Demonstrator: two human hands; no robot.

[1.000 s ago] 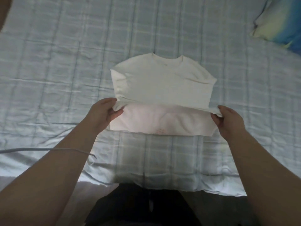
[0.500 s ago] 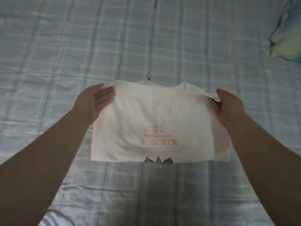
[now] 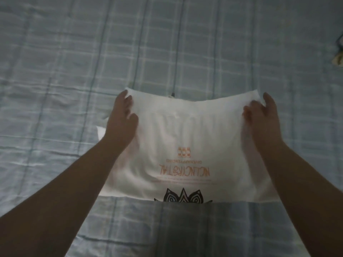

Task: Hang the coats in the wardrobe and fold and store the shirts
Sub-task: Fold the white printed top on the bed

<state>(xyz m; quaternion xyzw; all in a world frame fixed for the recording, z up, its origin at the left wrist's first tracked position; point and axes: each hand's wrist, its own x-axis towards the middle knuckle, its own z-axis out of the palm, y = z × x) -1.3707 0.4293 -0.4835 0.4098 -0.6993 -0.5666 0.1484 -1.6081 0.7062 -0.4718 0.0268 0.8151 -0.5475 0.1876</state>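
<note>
— Colours on the shirt [image 3: 185, 138]?
— White. Orange lettering [image 3: 184, 169] runs across its middle, upside down to the camera, with a small orange grid emblem [image 3: 184, 152] just beyond it. A black ornamental motif [image 3: 183, 196] with pointed petals sits at the shirt's near edge.
— And under the shirt?
— A bedspread [image 3: 74, 62] in pale blue-grey plaid, crossed by white bands and thin darker teal lines. Far right of the shirt, a yellowish object [image 3: 338, 59], dark above
</note>
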